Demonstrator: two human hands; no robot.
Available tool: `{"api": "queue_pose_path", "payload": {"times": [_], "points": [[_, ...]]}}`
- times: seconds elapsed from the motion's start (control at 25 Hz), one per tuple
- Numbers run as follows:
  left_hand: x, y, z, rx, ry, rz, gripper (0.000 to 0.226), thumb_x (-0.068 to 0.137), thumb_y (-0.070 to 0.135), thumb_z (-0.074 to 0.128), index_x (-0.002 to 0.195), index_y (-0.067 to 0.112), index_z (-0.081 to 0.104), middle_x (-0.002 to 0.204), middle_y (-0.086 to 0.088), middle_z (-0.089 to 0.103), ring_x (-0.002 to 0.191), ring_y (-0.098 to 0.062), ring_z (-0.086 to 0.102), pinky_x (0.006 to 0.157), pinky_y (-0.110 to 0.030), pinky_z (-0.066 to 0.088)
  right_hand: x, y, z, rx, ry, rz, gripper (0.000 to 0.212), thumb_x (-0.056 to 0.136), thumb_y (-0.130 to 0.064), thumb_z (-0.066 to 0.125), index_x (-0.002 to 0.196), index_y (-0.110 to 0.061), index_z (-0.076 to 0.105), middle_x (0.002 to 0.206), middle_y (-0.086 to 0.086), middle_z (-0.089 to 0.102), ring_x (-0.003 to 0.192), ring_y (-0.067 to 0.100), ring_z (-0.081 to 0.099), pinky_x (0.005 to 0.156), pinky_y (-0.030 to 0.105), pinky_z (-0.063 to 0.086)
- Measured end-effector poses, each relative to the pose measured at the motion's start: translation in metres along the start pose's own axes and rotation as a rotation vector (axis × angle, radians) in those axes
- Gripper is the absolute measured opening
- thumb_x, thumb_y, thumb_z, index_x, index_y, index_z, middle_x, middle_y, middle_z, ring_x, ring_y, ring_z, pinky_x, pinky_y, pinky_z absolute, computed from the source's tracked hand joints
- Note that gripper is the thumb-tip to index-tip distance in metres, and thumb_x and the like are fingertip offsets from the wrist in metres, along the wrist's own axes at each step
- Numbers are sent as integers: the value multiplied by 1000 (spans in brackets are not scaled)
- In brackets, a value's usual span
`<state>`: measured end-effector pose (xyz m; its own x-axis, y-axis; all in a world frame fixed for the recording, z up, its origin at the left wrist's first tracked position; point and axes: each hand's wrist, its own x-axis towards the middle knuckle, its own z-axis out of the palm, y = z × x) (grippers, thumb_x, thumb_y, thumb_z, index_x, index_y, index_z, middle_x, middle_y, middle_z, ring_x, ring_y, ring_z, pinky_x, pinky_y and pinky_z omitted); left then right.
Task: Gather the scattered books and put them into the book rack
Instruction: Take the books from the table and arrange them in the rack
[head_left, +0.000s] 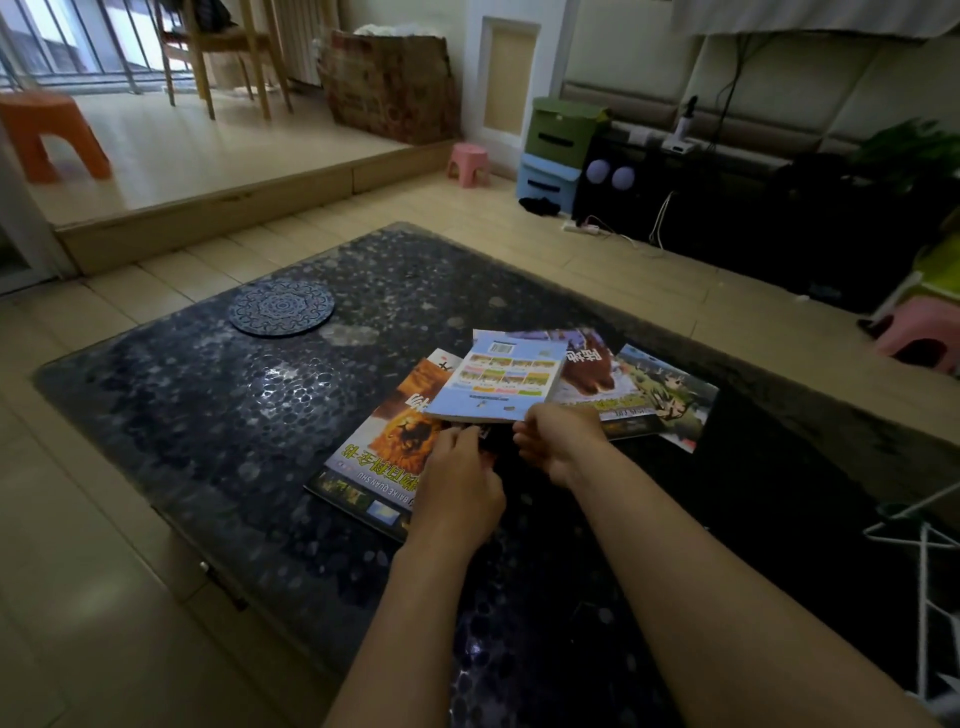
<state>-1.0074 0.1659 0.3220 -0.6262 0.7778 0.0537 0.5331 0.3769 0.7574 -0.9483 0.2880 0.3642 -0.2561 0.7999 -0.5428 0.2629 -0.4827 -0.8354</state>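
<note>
- The right hand (556, 441) has its fingers curled in and seems to pinch the near edge of the blue book (504, 379). That book sits on top of the pile, its near edge raised a little.
- The left hand (457, 483) lies just beside the right, fingers stretched forward and mostly straight, resting on the orange book (384, 452). Its fingertips reach a dark cover under the blue book, and I see no grip there.
- Beyond the right hand, partly under the blue book, lies a brown book (587, 364). Off to that hand's right is a green book (660, 400). All four overlap in one loose heap on the table (208, 415).
- Well beyond the left hand and off to its left sits a round patterned mat (280, 309), clear of the books.
- To the right of the right arm, off the table, stands a white wire frame (924, 597). It may be the book rack, though too little of it shows to be sure.
- I judge this to be the gathering step: the books are bunched but not squared, and none is in the rack.
- The next move calls for sliding the lower books under the blue one until their edges line up. Both hands can then clamp the stack from its sides and carry it right, gripping firmly, as the glossy covers look likely to slip.
</note>
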Motion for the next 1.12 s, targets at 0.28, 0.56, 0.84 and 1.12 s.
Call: {"api": "queue_pose_path", "payload": {"times": [0.28, 0.56, 0.84, 1.12], "points": [[-1, 8, -10, -112, 254, 21, 78, 87, 7, 57, 153, 14, 16, 149, -14, 32, 131, -29, 39, 98, -37, 40, -36, -31, -29, 147, -42, -182, 28, 77, -2, 43, 83, -4, 70, 53, 4, 45, 46, 15, 39, 46, 25, 39], [-8, 37, -5, -377, 374, 213, 42, 98, 19, 52, 138, 9, 40, 125, -8, 60, 110, -27, 59, 85, -33, 48, -92, -57, -84, 262, -128, 6, 19, 85, -9, 43, 78, -7, 60, 55, 0, 43, 49, 11, 38, 54, 26, 42], [-29, 79, 7, -601, 157, 300, 10, 101, 25, 48, 110, 20, 51, 91, 2, 60, 79, -17, 61, 62, -36, 52, -131, -50, -124, -525, 181, -463, 20, 96, -36, 54, 101, -18, 60, 80, 4, 64, 67, 18, 61, 56, 32, 51], [-60, 106, 30, -666, -119, 333, 7, 101, 16, 49, 108, 14, 52, 84, -10, 58, 69, -25, 57, 59, -46, 49, -169, -25, -174, -1528, 433, -423, 33, 98, -27, 55, 125, -17, 38, 115, 12, 54, 96, 33, 58, 72, 41, 46]]}}
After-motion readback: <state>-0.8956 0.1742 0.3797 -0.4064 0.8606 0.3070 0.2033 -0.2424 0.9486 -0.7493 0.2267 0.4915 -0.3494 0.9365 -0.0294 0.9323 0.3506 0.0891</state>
